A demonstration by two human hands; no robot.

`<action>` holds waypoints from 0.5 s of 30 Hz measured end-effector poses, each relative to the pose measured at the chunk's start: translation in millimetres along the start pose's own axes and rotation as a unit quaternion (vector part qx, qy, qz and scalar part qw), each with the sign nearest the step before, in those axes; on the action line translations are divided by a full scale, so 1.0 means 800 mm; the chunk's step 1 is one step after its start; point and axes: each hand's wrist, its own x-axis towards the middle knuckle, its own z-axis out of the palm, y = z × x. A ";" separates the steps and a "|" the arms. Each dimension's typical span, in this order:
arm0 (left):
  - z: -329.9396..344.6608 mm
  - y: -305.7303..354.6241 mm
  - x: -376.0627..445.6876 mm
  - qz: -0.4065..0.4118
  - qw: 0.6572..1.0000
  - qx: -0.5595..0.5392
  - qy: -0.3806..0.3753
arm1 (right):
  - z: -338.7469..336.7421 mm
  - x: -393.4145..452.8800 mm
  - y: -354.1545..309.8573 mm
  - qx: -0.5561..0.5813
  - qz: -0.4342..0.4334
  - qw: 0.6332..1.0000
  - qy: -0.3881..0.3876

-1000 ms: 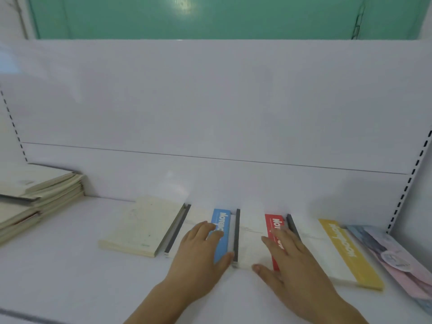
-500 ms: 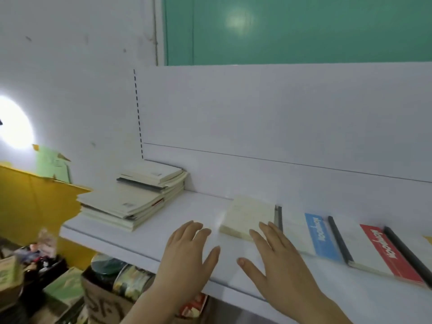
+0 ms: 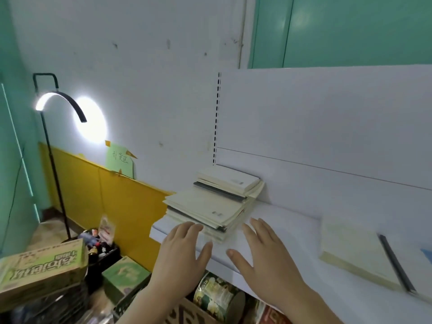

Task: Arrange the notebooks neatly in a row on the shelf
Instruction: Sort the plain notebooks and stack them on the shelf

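Both hands are spread flat and holding nothing: left hand (image 3: pixel 181 251) and right hand (image 3: pixel 264 256) hover just in front of the messy stack of cream paper notebooks (image 3: pixel 216 201) at the white shelf's (image 3: pixel 292 232) left end. Can't count the stack. One cream notebook (image 3: pixel 355 251) lies flat off to the right, long axis running front to back.

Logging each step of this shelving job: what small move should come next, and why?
Probably bring both hands onto the notebook stack and lift off its top book: left hand and right hand hover open and empty just before it, with bare shelf beside the cream notebook.
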 end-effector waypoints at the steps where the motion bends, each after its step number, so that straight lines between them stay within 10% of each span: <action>1: -0.001 -0.010 0.011 -0.002 1.000 0.004 0.004 | 0.006 0.017 -0.006 0.003 -0.004 1.000 0.004; 15: 0.030 -0.107 0.129 0.032 0.994 0.099 -0.016 | 0.052 0.165 -0.038 -0.092 -0.029 0.995 -0.003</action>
